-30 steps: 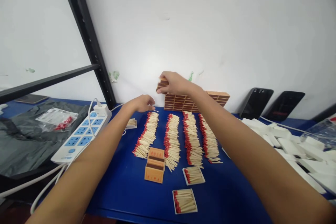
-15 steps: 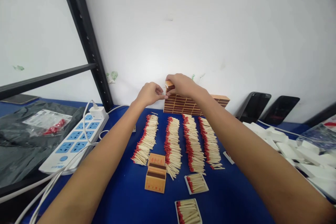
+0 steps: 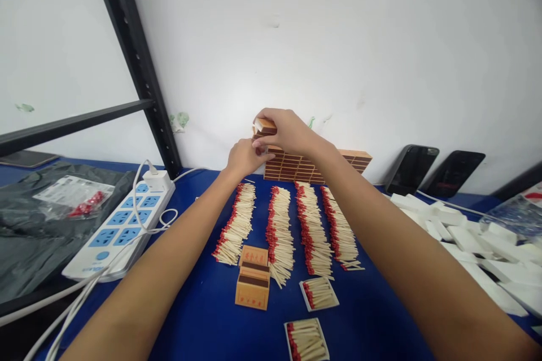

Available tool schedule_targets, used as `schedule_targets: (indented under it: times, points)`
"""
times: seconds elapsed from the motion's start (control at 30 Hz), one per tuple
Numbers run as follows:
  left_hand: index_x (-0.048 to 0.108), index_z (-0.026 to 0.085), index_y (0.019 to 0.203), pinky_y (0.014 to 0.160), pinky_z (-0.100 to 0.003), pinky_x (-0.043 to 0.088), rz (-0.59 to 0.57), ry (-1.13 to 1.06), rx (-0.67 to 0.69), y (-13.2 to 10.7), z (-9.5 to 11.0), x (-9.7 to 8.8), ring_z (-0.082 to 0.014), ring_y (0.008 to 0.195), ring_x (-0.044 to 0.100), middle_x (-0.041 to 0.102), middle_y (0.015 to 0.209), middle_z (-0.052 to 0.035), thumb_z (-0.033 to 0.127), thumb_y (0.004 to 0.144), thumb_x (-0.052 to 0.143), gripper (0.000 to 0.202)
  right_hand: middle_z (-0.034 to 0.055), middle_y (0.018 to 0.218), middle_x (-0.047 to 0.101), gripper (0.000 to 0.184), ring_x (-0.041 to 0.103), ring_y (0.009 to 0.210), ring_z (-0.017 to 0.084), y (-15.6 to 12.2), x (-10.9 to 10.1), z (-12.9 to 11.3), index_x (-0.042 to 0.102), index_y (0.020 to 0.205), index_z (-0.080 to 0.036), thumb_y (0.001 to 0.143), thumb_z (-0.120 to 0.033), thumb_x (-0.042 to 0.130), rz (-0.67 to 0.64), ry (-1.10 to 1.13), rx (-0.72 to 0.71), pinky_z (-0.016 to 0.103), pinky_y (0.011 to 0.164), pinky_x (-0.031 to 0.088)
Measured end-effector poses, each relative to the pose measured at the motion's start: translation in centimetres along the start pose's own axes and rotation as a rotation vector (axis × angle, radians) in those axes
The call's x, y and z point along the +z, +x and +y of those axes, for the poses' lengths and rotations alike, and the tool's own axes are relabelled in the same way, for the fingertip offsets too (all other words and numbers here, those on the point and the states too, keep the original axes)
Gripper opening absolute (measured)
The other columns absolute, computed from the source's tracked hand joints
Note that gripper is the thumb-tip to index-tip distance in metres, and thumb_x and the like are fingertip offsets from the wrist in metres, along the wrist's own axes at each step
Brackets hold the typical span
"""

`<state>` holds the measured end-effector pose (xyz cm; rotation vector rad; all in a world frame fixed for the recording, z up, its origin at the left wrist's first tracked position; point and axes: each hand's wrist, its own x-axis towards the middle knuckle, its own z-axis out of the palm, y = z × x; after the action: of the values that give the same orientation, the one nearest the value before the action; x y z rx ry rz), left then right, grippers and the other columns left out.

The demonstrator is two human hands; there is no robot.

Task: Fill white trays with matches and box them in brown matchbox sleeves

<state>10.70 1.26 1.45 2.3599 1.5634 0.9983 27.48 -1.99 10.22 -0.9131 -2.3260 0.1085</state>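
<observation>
My right hand (image 3: pixel 288 131) is closed around a small pile of orange matchboxes (image 3: pixel 266 126) with dark striking sides, held above the left end of a stack. A white tray end shows at the top box's left side. My left hand (image 3: pixel 248 155) is curled just below and left of these boxes; its fingertips are partly covered, so what they grip is hidden. Beneath, the stack of matchboxes (image 3: pixel 296 168) stands against the wall in several layers. Nearer to me are loose orange matchbox sleeves (image 3: pixel 253 290), a tray of matches (image 3: pixel 319 294) and a second match tray (image 3: pixel 306 341).
Several rows of red-tipped matches (image 3: pixel 315 231) lie on the blue table (image 3: pixel 203 316). A power strip (image 3: pixel 122 225) with white cables is on the left, beside a black shelf post (image 3: pixel 135 62). White trays (image 3: pixel 474 242) are heaped right, near two dark phones (image 3: pixel 412 169).
My right hand has shifted left and slightly up with the matchboxes, beyond the stack's left end. My left hand has turned and come in under them. The view has moved slightly.
</observation>
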Motion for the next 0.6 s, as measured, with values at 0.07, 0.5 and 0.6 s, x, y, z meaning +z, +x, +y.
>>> schedule_targets:
  times: [0.07, 0.5, 0.6]
  points:
    - [0.075, 0.017, 0.095, 0.092, -0.038, 0.052, -0.062, 0.000, 0.013, 0.2, -0.9, -0.5, -0.0275, 0.098, 0.070, 0.077, 0.104, -0.0122, 0.057, 0.084, 0.078, 0.041, -0.0004, 0.086, 0.058, 0.028, 0.046, 0.078, 0.016, 0.2, 0.2, -0.6, 0.050, 0.086, -0.022, 0.083, -0.023, 0.078, 0.015, -0.006, -0.009, 0.031, 0.072, 0.036]
    - [0.063, 0.018, 0.132, 0.097, -0.046, 0.059, -0.748, 0.052, -0.004, 0.1, -5.5, -0.5, -0.0249, 0.114, 0.066, 0.063, 0.134, -0.0115, 0.039, 0.102, 0.065, 0.037, 0.0038, 0.099, 0.065, 0.029, 0.053, 0.085, 0.018, 0.3, 3.0, -2.2, 0.058, 0.095, -0.020, 0.084, -0.031, 0.083, -0.190, -0.108, 0.103, 0.030, 0.073, 0.038]
    - [0.062, 0.018, 0.132, 0.096, -0.046, 0.060, -0.807, 0.032, -0.028, 0.2, -5.4, -1.1, -0.0251, 0.115, 0.066, 0.063, 0.136, -0.0115, 0.039, 0.102, 0.064, 0.037, 0.0053, 0.101, 0.067, 0.031, 0.055, 0.087, 0.019, 0.2, 3.3, -1.9, 0.061, 0.101, -0.019, 0.084, -0.033, 0.083, -0.217, -0.172, 0.127, 0.031, 0.073, 0.038]
